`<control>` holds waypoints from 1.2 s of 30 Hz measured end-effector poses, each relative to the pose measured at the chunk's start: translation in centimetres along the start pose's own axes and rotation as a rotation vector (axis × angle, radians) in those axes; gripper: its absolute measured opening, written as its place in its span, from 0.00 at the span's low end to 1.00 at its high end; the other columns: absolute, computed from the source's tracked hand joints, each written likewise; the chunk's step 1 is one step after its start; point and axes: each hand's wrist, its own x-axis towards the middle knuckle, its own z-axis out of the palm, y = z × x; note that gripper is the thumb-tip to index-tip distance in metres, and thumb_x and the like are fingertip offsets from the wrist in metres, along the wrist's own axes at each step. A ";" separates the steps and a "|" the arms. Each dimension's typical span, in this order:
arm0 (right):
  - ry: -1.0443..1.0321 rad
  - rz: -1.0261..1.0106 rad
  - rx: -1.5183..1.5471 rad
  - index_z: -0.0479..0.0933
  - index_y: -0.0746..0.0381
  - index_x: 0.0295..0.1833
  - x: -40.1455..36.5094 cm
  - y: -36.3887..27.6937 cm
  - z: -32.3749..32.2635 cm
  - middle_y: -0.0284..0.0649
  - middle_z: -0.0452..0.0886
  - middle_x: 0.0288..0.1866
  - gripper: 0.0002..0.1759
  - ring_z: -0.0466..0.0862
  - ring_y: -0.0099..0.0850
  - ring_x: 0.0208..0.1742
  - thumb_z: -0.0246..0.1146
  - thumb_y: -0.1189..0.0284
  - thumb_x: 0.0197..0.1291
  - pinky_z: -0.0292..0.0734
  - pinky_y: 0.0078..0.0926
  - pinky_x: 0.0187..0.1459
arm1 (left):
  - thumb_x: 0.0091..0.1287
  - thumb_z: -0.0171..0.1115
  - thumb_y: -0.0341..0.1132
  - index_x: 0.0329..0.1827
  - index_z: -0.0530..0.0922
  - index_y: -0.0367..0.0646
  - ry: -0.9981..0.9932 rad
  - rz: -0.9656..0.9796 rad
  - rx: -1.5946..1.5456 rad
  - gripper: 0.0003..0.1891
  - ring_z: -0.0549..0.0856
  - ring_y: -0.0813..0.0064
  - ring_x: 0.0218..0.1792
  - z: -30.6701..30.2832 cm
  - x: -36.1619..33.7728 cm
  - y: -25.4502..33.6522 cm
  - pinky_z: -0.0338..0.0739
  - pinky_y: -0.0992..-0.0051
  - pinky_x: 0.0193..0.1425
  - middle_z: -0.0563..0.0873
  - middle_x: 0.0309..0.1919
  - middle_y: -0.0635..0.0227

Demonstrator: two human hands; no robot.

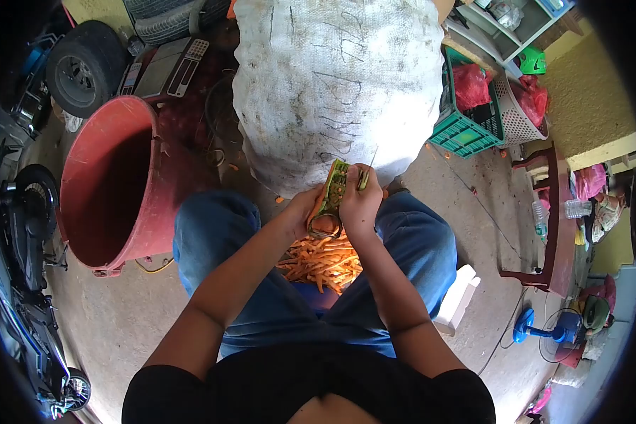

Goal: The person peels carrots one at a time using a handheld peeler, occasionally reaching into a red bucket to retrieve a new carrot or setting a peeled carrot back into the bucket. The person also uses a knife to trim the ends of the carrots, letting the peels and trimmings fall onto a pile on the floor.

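Note:
Between my knees, above a blue container (312, 297) heaped with orange strips (323, 263), both hands are raised. My left hand (305, 210) grips the left side of a green slicer-like tool (334, 185). My right hand (361, 201) is closed round the tool's right side. A rounded orange-brown piece (324, 225) shows at the tool's near end; how it is held there is hidden. Just beyond my hands stands a large white woven sack (336, 85) with dark handwriting.
A big red tub (145, 205) stands at the left, near a tyre (85, 67) and a scale (169, 67). At the right are a green crate (466, 134), a white basket (519, 113), a red-brown wooden frame (562, 226), a white object (458, 300) and a blue fan (524, 325).

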 end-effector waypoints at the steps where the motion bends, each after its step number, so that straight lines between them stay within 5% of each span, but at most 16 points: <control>1: -0.005 0.010 -0.061 0.71 0.69 0.31 0.1 0.1 -0.1 0.41 0.73 0.20 0.12 0.72 0.24 0.23 0.51 0.70 0.57 0.68 0.23 0.28 | 0.66 0.36 0.42 0.44 0.69 0.42 0.000 0.001 0.000 0.16 0.79 0.76 0.30 -0.3 0.1 -0.1 0.76 0.76 0.35 0.78 0.32 0.66; 4: 0.172 -0.130 -0.154 0.72 0.70 0.29 2.2 2.8 -0.5 0.42 0.73 0.19 0.13 0.72 0.25 0.22 0.52 0.70 0.57 0.67 0.25 0.26 | 0.66 0.38 0.43 0.45 0.69 0.41 -0.161 0.007 0.164 0.16 0.79 0.77 0.31 -0.7 0.0 -0.3 0.75 0.77 0.34 0.78 0.33 0.65; 6: 0.307 0.189 -0.203 0.73 0.69 0.28 6.3 4.1 -3.0 0.40 0.73 0.18 0.14 0.69 0.24 0.19 0.51 0.68 0.57 0.64 0.26 0.21 | 0.65 0.40 0.44 0.46 0.69 0.41 -0.149 -0.125 0.376 0.17 0.80 0.74 0.32 0.8 -2.1 -0.7 0.77 0.75 0.36 0.78 0.36 0.63; 7: 0.409 0.095 -0.185 0.71 0.70 0.28 7.9 6.7 -3.9 0.47 0.74 0.18 0.14 0.72 0.35 0.17 0.51 0.69 0.56 0.67 0.30 0.22 | 0.65 0.40 0.44 0.46 0.69 0.41 -0.149 -0.126 0.378 0.17 0.80 0.74 0.32 1.0 -2.2 -1.0 0.77 0.75 0.36 0.78 0.36 0.63; 8: 0.485 0.119 -0.190 0.71 0.71 0.28 8.9 6.7 -4.8 0.46 0.75 0.19 0.14 0.72 0.34 0.17 0.50 0.70 0.57 0.67 0.30 0.22 | 0.65 0.41 0.45 0.46 0.69 0.41 -0.112 -0.157 0.363 0.18 0.80 0.74 0.31 1.1 -2.4 -1.2 0.77 0.74 0.35 0.78 0.35 0.63; 11: 0.452 0.178 -0.019 0.73 0.68 0.27 8.4 5.5 -5.9 0.34 0.71 0.18 0.14 0.67 0.20 0.18 0.52 0.68 0.56 0.62 0.22 0.19 | 0.64 0.43 0.47 0.47 0.68 0.40 -0.076 -0.175 0.308 0.20 0.80 0.74 0.30 0.6 -1.8 -0.7 0.77 0.70 0.34 0.78 0.35 0.61; 14: 0.243 0.241 0.138 0.72 0.66 0.28 4.9 1.6 -3.6 0.31 0.69 0.18 0.12 0.66 0.18 0.20 0.52 0.68 0.57 0.61 0.18 0.21 | 0.64 0.43 0.46 0.48 0.67 0.40 -0.260 -0.161 0.172 0.19 0.80 0.73 0.34 0.2 -1.6 0.8 0.76 0.73 0.38 0.78 0.37 0.62; 21: -0.033 -0.048 -0.113 0.71 0.69 0.31 0.1 -1.0 -0.6 0.43 0.74 0.20 0.10 0.73 0.26 0.23 0.52 0.71 0.57 0.68 0.23 0.28 | 0.65 0.40 0.45 0.44 0.69 0.42 -0.067 -0.009 -0.011 0.17 0.80 0.75 0.33 -0.3 -0.1 0.4 0.77 0.73 0.37 0.78 0.34 0.64; 24: 0.054 -0.110 -0.157 0.71 0.69 0.30 1.3 1.2 -0.7 0.44 0.74 0.20 0.09 0.74 0.27 0.22 0.52 0.73 0.56 0.68 0.24 0.28 | 0.65 0.39 0.45 0.44 0.69 0.41 -0.092 0.090 0.128 0.17 0.79 0.76 0.34 -0.1 -0.7 0.3 0.76 0.76 0.39 0.78 0.34 0.64; 26: 0.233 -0.039 -0.151 0.72 0.70 0.31 4.9 4.0 -1.9 0.44 0.74 0.19 0.11 0.72 0.27 0.20 0.51 0.72 0.56 0.67 0.26 0.25 | 0.65 0.38 0.45 0.48 0.68 0.39 -0.197 -0.080 0.419 0.19 0.79 0.74 0.35 0.0 -1.2 0.3 0.77 0.76 0.38 0.77 0.38 0.62; 27: 0.279 0.185 -0.249 0.73 0.70 0.31 6.7 3.0 -3.3 0.43 0.75 0.20 0.12 0.71 0.27 0.19 0.51 0.71 0.56 0.66 0.26 0.23 | 0.65 0.38 0.45 0.48 0.68 0.39 -0.198 -0.079 0.417 0.19 0.79 0.74 0.35 0.4 -1.6 0.0 0.77 0.76 0.38 0.77 0.38 0.62; 31: 0.513 0.086 -0.168 0.72 0.69 0.27 9.5 7.6 -6.0 0.37 0.71 0.15 0.15 0.68 0.24 0.16 0.50 0.68 0.58 0.63 0.24 0.19 | 0.65 0.39 0.46 0.48 0.67 0.38 -0.100 -0.120 0.370 0.20 0.80 0.69 0.31 0.3 -1.7 -0.5 0.77 0.71 0.35 0.78 0.36 0.60; 36: 0.182 0.169 0.152 0.70 0.67 0.26 4.4 1.6 -3.0 0.31 0.68 0.15 0.14 0.65 0.16 0.17 0.51 0.67 0.58 0.60 0.18 0.18 | 0.65 0.38 0.45 0.48 0.67 0.40 -0.266 -0.110 0.084 0.19 0.80 0.68 0.34 -0.7 -0.9 0.9 0.78 0.68 0.36 0.78 0.37 0.62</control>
